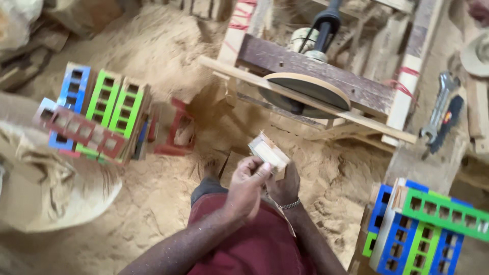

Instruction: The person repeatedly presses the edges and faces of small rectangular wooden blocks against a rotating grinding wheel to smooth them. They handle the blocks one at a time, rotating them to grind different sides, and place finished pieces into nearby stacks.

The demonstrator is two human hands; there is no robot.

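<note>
Both hands' grip pinching small wooden block [269,152], left hand [244,189], right hand [284,184] partly hidden behind

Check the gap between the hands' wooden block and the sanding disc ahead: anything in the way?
Nothing visible. Both the left hand and right hand hold the wooden block; only bare sawdust lies between it and the sanding disc.

Blurred by motion: stacked coloured frames [97,114] at left. Cut off by bottom edge: second coloured stack [423,231], both forearms.
</note>
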